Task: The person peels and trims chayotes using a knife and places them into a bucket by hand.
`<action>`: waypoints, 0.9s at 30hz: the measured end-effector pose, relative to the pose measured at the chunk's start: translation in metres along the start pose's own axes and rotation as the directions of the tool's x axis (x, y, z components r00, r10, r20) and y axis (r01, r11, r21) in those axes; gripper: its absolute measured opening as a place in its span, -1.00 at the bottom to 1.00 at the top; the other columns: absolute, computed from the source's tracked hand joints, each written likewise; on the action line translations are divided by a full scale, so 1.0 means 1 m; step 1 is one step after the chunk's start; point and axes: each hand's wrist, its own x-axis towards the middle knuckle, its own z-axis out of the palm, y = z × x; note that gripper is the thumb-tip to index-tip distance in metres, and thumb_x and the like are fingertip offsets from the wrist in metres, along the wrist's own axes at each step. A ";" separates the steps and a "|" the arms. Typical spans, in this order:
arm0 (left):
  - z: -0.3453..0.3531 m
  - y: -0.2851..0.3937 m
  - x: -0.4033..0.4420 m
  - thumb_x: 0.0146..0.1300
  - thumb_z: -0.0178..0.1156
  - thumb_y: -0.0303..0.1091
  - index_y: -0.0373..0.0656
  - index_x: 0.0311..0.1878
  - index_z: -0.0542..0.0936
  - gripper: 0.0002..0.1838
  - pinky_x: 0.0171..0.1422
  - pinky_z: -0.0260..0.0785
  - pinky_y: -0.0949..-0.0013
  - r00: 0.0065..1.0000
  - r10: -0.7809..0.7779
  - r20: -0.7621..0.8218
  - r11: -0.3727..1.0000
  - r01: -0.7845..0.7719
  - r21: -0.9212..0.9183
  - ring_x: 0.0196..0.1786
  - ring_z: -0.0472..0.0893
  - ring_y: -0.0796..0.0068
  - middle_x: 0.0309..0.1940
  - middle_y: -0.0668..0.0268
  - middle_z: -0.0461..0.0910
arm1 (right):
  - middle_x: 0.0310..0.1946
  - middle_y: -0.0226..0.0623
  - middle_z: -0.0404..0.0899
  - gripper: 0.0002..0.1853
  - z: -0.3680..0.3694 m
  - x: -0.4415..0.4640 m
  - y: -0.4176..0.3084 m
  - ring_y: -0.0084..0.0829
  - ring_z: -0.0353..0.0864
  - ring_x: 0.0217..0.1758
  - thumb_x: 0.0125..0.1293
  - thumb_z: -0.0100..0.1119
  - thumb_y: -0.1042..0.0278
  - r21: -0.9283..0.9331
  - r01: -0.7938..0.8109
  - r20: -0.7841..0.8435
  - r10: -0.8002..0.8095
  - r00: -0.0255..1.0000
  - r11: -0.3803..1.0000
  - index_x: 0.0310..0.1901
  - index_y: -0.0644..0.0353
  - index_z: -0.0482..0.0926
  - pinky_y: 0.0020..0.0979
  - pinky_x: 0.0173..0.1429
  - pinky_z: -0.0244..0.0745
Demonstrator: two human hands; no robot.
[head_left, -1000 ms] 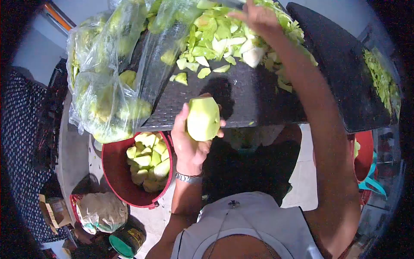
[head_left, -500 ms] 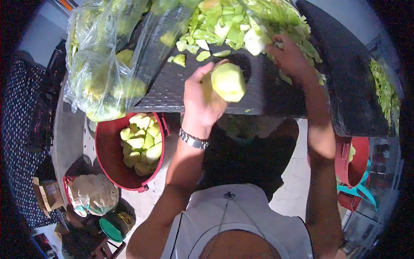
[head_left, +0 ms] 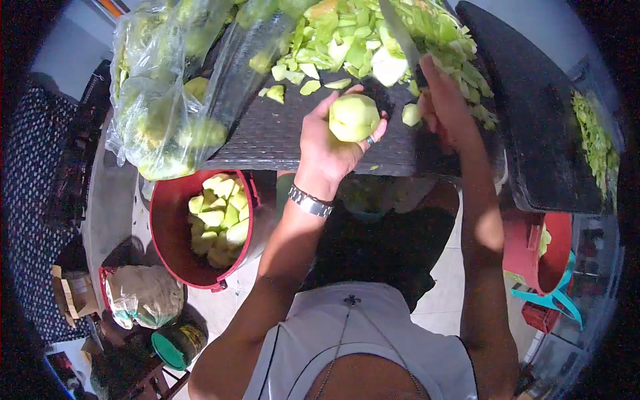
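A peeled pale green fruit [head_left: 354,118] rests in my left hand [head_left: 327,147], its fingers curled round the underside, above the front of the dark woven table [head_left: 267,137]. To the right, my right hand [head_left: 445,105] is closed on the handle of a knife [head_left: 401,33], whose blade points up and away over the peelings. A small pale slice [head_left: 411,115] shows between the two hands, beside the right fingers. Behind them lies a heap of green peelings and cut scraps [head_left: 343,47], with a few loose pieces near its front edge.
Clear plastic bags of green fruit [head_left: 160,107] stand at the left of the table. Below them is a red bucket [head_left: 167,247] holding peeled pieces. A dark chair back or panel [head_left: 527,100] and another red bucket [head_left: 555,253] are at the right. A stuffed sack [head_left: 143,297] sits lower left.
My left hand has moved up and over the table with the fruit. My right hand has come down from the heap's far side, and the knife blade now shows clearly.
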 end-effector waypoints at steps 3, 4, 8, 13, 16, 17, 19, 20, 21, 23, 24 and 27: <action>-0.030 0.010 0.016 0.56 -0.10 -0.06 -0.22 0.17 0.55 -0.55 -0.07 0.53 0.01 0.960 -0.070 0.273 0.997 0.061 0.041 -0.07 0.62 0.03 -0.08 0.08 0.65 | -0.36 -0.11 0.64 -0.34 0.009 -0.041 -0.040 -0.26 0.66 -0.38 0.38 0.31 0.13 0.263 -0.058 -0.002 0.061 0.998 0.963 0.43 0.14 0.33 -0.20 -0.23 0.55; -0.024 0.009 0.015 0.56 -0.10 -0.05 -0.17 0.13 0.56 -0.58 -0.13 0.52 0.02 0.974 -0.033 0.224 0.997 0.015 0.081 -0.12 0.63 0.09 -0.14 0.13 0.66 | -0.41 -0.14 0.63 -0.28 0.009 -0.060 -0.061 -0.25 0.66 -0.43 0.34 0.35 0.14 0.324 -0.119 0.035 0.114 0.993 0.939 0.46 0.09 0.30 -0.21 -0.27 0.55; -0.014 -0.003 0.012 0.55 -0.07 0.01 -0.03 0.04 0.59 -0.63 -0.25 0.50 0.09 0.990 0.026 0.141 0.990 -0.045 0.131 -0.20 0.67 0.24 -0.26 0.28 0.67 | -0.53 -0.20 0.61 -0.04 0.016 -0.113 -0.102 -0.19 0.65 -0.52 0.17 0.48 0.15 0.235 -0.094 0.099 0.073 0.992 0.967 0.57 -0.13 0.15 -0.21 -0.35 0.52; -0.003 -0.014 -0.004 0.53 0.03 -0.05 -0.04 -0.03 0.62 -0.69 -0.01 0.59 0.02 0.973 0.095 0.211 0.969 -0.139 0.206 -0.16 0.67 0.30 -0.26 0.33 0.68 | -0.54 -0.23 0.59 0.09 0.025 -0.126 -0.094 -0.21 0.63 -0.54 0.12 0.50 0.02 0.239 0.015 0.063 -0.031 0.998 0.971 0.62 -0.18 0.03 -0.21 -0.36 0.50; -0.008 -0.012 -0.002 0.61 -0.09 -0.09 -0.18 0.17 0.54 -0.61 0.01 0.64 0.01 0.979 0.094 0.181 0.961 -0.137 0.239 -0.12 0.69 0.23 -0.17 0.19 0.67 | -0.65 -0.31 0.39 -0.02 0.029 -0.131 -0.095 -0.39 0.42 -0.60 0.25 0.30 -0.17 0.243 0.083 0.008 -0.088 0.996 0.967 0.61 -0.04 0.06 -0.31 -0.42 0.35; -0.011 -0.011 0.000 0.62 -0.10 -0.09 -0.17 0.15 0.54 -0.62 0.01 0.64 0.01 0.976 0.050 0.213 0.980 -0.089 0.179 -0.12 0.69 0.23 -0.17 0.20 0.67 | -0.70 -0.35 0.30 -0.05 0.030 -0.132 -0.095 -0.48 0.32 -0.63 0.32 0.20 -0.26 0.244 0.113 -0.024 -0.110 0.994 0.963 0.61 0.02 0.08 -0.36 -0.45 0.27; -0.017 -0.012 0.003 0.63 -0.14 -0.11 -0.17 0.11 0.54 -0.62 0.03 0.64 0.00 0.959 -0.034 0.281 0.998 0.018 0.061 -0.13 0.69 0.24 -0.18 0.22 0.66 | -0.70 -0.35 0.31 -0.06 0.032 -0.132 -0.093 -0.47 0.32 -0.63 0.33 0.18 -0.25 0.243 0.128 -0.038 -0.123 0.992 0.961 0.61 0.03 0.08 -0.36 -0.45 0.26; -0.019 -0.013 0.003 0.64 -0.14 -0.11 -0.17 0.10 0.54 -0.63 0.02 0.65 -0.01 0.961 -0.034 0.276 0.998 0.020 0.052 -0.14 0.69 0.23 -0.19 0.22 0.66 | -0.70 -0.34 0.32 -0.06 0.033 -0.131 -0.092 -0.47 0.33 -0.64 0.33 0.17 -0.25 0.243 0.136 -0.046 -0.128 0.991 0.961 0.61 0.03 0.07 -0.36 -0.46 0.26; -0.017 -0.013 0.000 0.64 -0.15 -0.11 -0.17 0.09 0.54 -0.63 0.02 0.65 -0.01 0.962 -0.033 0.270 0.999 0.022 0.043 -0.15 0.69 0.22 -0.20 0.22 0.66 | -0.70 -0.34 0.32 -0.06 0.032 -0.132 -0.092 -0.47 0.34 -0.64 0.33 0.17 -0.23 0.241 0.130 -0.038 -0.125 0.991 0.962 0.61 0.04 0.07 -0.35 -0.46 0.26; -0.014 -0.015 -0.004 0.64 -0.14 -0.12 -0.16 0.09 0.54 -0.64 0.01 0.66 0.02 0.969 -0.003 0.249 0.997 -0.017 0.078 -0.16 0.69 0.22 -0.20 0.22 0.65 | -0.70 -0.32 0.34 -0.07 0.032 -0.133 -0.094 -0.46 0.36 -0.64 0.33 0.17 -0.19 0.238 0.119 -0.026 -0.116 0.993 0.964 0.61 0.05 0.06 -0.35 -0.46 0.26; -0.013 -0.016 -0.005 0.63 -0.13 -0.13 -0.17 0.09 0.54 -0.65 0.01 0.66 0.05 0.972 0.026 0.235 0.991 -0.056 0.121 -0.16 0.70 0.23 -0.21 0.22 0.66 | -0.70 -0.32 0.35 -0.06 0.032 -0.133 -0.092 -0.45 0.38 -0.64 0.32 0.17 -0.17 0.248 0.128 -0.028 -0.125 0.992 0.960 0.61 0.06 0.06 -0.34 -0.46 0.27; -0.012 -0.020 -0.008 0.62 -0.09 -0.17 -0.18 0.10 0.54 -0.68 0.00 0.68 0.16 0.967 0.130 0.218 0.932 -0.194 0.307 -0.15 0.70 0.29 -0.19 0.23 0.66 | -0.70 -0.30 0.37 -0.04 0.033 -0.132 -0.090 -0.44 0.42 -0.63 0.28 0.18 -0.11 0.281 0.131 -0.022 -0.130 0.991 0.951 0.62 0.08 0.03 -0.34 -0.45 0.29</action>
